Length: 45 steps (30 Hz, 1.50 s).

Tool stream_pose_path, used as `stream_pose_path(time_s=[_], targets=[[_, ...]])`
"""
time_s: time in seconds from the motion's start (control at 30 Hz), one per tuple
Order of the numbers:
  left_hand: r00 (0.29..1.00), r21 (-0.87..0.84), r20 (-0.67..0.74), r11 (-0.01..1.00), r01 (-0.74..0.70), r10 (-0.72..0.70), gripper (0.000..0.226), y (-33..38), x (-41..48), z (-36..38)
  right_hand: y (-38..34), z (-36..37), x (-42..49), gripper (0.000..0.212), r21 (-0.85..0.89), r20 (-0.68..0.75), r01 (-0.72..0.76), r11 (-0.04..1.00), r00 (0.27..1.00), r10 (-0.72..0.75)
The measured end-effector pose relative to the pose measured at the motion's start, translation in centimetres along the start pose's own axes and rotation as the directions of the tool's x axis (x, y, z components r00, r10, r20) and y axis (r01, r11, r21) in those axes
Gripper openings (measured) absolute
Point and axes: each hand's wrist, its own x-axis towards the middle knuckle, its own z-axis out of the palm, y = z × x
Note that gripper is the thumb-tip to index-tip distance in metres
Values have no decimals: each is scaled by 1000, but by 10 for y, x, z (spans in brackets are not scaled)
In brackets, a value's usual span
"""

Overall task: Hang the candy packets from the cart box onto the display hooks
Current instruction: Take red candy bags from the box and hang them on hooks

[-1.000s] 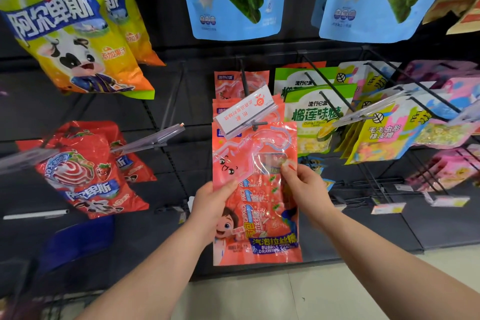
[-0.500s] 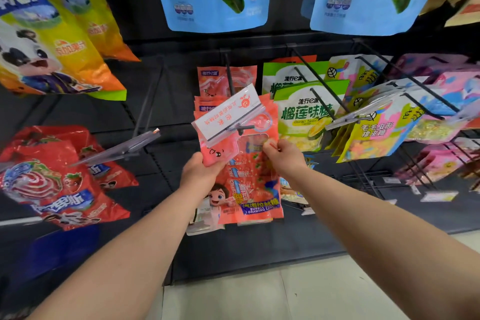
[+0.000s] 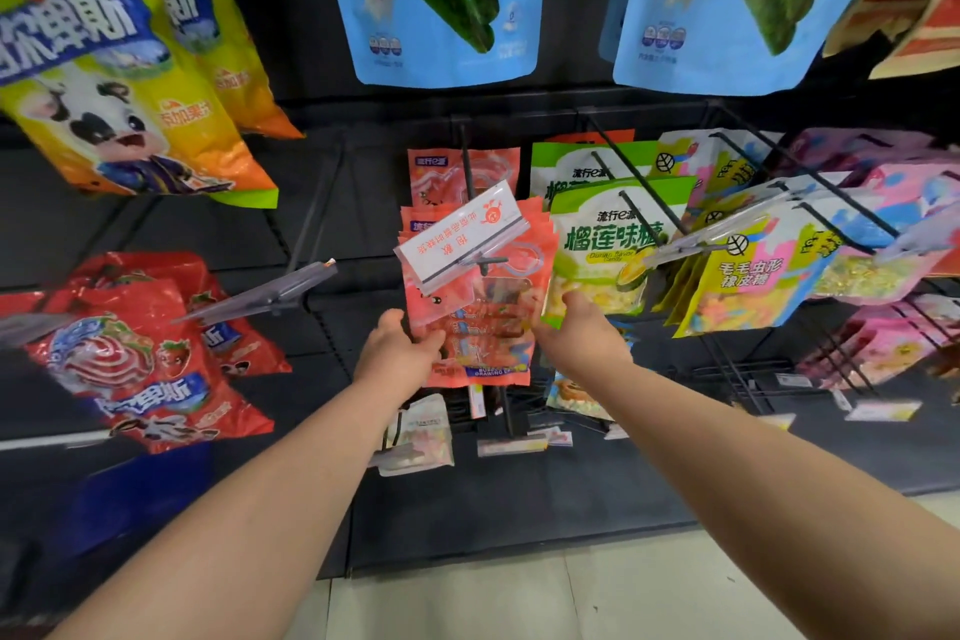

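Both your hands, left (image 3: 399, 353) and right (image 3: 577, 322), grip the pink plastic candy packet (image 3: 483, 322) by its sides, long axis vertical, just under the black wire hook (image 3: 470, 172).

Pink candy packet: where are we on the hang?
Done: several matching packets already hang on the centre hook, behind the white label holder. In hand: the left hand and right hand hold the pink candy packet by its sides; its top sits under the label holder, so whether the hook has gone through cannot be seen. Left: seating it and letting go. The cart box is out of view.
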Motion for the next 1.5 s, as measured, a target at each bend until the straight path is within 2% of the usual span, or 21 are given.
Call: stream_pose_path(time_s=[0.1, 0.17, 0.27, 0.4, 0.63, 0.87, 1.07, 1.3, 1.5], targets=[[996, 304, 34, 949, -88, 81, 50, -7, -15, -7, 3, 1, -16, 57, -321, 45, 157, 934, 988, -150], [988, 549, 92, 821, -155, 125, 60, -10, -27, -11, 3, 2, -27, 61, -494, 113, 301, 815, 952, -283], [971, 715, 163, 657, -238, 174, 75, -12, -46, -17, -3, 5, -41, 65, -569, 199, 430, 701, 899, -390], [975, 739, 165, 636, -223, 150, 79, -26, -68, -28, -18, 15, -54, 70, -558, 274, 514, 652, 855, -440], [998, 764, 60, 642, -57, 18, 81, -75, -112, -64, -48, 49, -84, 66, -526, 356, 657, 541, 747, -561], [996, 731, -38, 678, 79, -75, 82, -132, -154, -101, -75, 73, -128, 64, -498, 450, 721, 481, 689, -568], [983, 662, -106, 726, 184, -152, 84, -198, -210, -147, -113, 125, -188, 62, -491, 509, 772, 403, 630, -587], [936, 608, -228, 711, 352, -268, 85, -315, -309, -225, -179, 214, -307, 65, -422, 634, 874, 240, 474, -611], [887, 566, -272, 683, 461, -373, 84, -393, -384, -277, -222, 280, -400, 64, -349, 688, 924, 155, 365, -627]])
